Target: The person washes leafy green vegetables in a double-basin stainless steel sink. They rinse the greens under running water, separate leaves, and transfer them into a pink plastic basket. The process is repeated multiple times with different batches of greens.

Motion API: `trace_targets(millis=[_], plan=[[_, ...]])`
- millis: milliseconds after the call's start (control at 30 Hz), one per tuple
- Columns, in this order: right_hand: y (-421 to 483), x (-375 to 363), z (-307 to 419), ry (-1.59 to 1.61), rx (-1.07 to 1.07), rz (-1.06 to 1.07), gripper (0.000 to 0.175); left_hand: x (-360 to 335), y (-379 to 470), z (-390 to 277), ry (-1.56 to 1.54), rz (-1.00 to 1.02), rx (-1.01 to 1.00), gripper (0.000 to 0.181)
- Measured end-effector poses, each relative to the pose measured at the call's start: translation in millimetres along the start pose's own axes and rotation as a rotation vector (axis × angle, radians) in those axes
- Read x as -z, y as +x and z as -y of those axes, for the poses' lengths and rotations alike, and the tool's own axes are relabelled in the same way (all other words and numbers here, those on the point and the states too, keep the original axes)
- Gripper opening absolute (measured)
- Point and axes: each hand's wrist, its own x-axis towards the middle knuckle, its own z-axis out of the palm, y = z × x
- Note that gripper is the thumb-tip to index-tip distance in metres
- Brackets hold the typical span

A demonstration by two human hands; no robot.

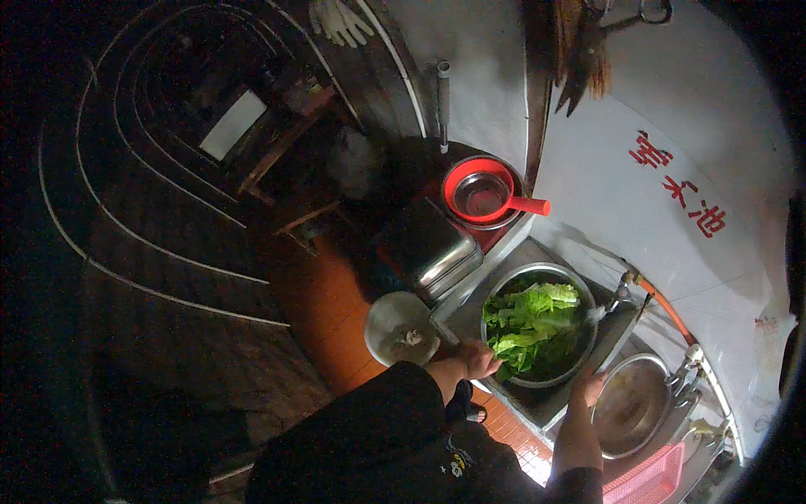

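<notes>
Leafy green vegetables (535, 309) lie in a round metal basin (592, 327) in the sink. Water runs into it from a tap (623, 293) on the wall side. My left hand (480, 359) is closed at the basin's near-left rim, around the ends of the leaves. My right hand (590, 385) is at the edge between this basin and a second metal basin (633, 406), which holds murky liquid. Its fingers are partly hidden, and I cannot tell whether they grip the edge.
A pale bucket (400, 327) with scraps in it stands on the orange tiled floor (315, 283). A metal box (450, 264) and a red ladle (529, 205) over a bowl sit beyond the sink. A pink plastic basket (648, 475) is at lower right. The white wall (604, 164) bears red writing.
</notes>
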Motion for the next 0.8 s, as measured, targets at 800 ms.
trace_targets(millis=[800], plan=[[-6,12,13,-0.002,-0.106,0.043,0.056,13,-6,-4,-0.089,-0.186,-0.047,0.032]])
